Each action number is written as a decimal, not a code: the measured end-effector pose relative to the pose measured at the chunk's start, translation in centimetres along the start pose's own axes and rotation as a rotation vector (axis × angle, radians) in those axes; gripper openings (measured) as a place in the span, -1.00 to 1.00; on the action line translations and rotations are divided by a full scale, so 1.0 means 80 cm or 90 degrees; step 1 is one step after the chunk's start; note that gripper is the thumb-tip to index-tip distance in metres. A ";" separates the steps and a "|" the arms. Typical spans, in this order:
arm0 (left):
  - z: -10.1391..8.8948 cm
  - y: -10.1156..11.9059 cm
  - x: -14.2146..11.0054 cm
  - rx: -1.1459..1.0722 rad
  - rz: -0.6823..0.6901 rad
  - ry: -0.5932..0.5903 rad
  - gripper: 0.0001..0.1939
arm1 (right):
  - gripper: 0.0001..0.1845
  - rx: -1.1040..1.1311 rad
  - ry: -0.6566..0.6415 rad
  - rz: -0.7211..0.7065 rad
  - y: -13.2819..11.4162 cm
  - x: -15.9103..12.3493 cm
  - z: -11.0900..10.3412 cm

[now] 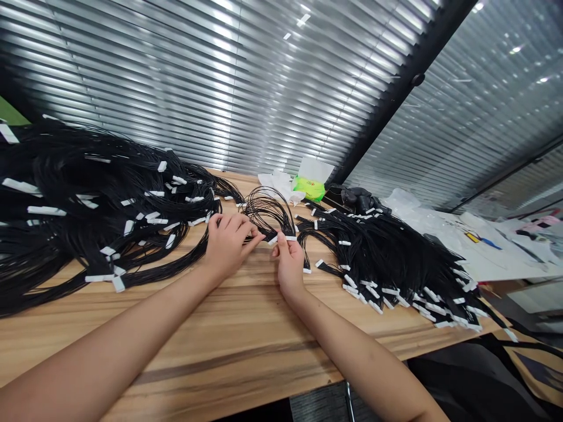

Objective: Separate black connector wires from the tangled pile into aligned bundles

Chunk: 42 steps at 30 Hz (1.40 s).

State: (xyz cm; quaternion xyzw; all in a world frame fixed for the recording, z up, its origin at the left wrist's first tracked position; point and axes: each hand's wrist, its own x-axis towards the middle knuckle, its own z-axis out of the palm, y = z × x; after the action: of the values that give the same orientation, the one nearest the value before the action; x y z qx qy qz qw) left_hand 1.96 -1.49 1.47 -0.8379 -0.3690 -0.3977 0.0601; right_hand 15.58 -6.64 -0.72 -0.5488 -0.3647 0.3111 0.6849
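A looped bundle of thin black wires [269,206] with white connectors at its ends lies between my hands above the wooden table [229,340]. My right hand [290,266] pinches a white connector [290,238] of this bundle between thumb and fingers. My left hand [231,240] is closed at the left of it, its fingertips pinched on the black wires close to a second white connector [273,240]. The wires arch up behind both hands. My left palm hides part of the strands under it.
A large heap of black wire harnesses [79,170] with white connectors covers the left side. Another pile of harnesses [387,252] lies at the right. Behind are a green tissue pack [309,189] and window blinds [197,76]. A white table [505,258] adjoins at the right.
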 end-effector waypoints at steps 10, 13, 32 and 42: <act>0.005 -0.007 0.002 -0.069 -0.017 -0.046 -0.80 | -0.55 0.028 0.049 0.002 -0.005 0.008 -0.005; 0.005 -0.007 0.002 -0.080 -0.014 -0.042 -0.80 | -0.54 0.041 0.051 0.010 -0.004 0.010 -0.005; 0.011 -0.004 -0.005 -0.035 0.070 -0.158 -0.68 | -0.58 0.084 0.026 0.021 0.003 0.005 -0.003; 0.015 -0.011 -0.002 -0.086 0.055 -0.197 -0.71 | -0.57 0.141 0.012 0.064 0.002 0.003 0.000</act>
State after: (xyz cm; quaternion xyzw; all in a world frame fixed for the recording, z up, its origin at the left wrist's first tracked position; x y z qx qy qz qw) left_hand 2.04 -0.44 0.41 -0.9064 -0.3097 -0.2850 -0.0368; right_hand 15.75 -6.39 -0.86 -0.4906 -0.2935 0.3780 0.7282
